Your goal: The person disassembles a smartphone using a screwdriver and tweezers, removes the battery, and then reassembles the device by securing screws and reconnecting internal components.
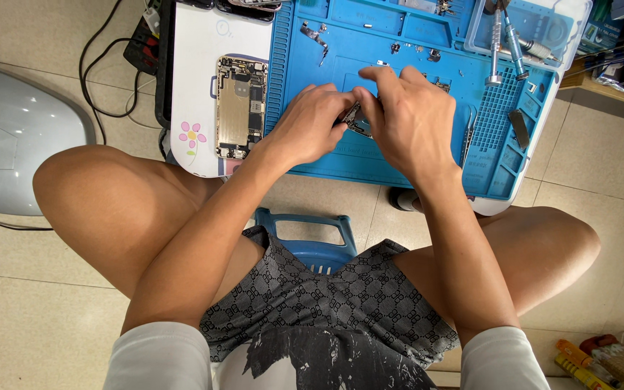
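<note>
Both my hands meet over the middle of a blue repair mat (326,162). My left hand (312,123) and my right hand (409,119) pinch a small dark metal phone part (357,120) between their fingertips; most of the part is hidden by my fingers. An opened phone body (240,107) with its inner boards showing lies face up on a white surface (196,65) to the left of my left hand.
Two screwdrivers (503,40) stand in a clear tray at the mat's far right. Tweezers (466,136) and a small dark chip (519,128) lie right of my right hand. Loose screws and a bracket (315,35) dot the mat's top. A blue stool (312,235) is under me.
</note>
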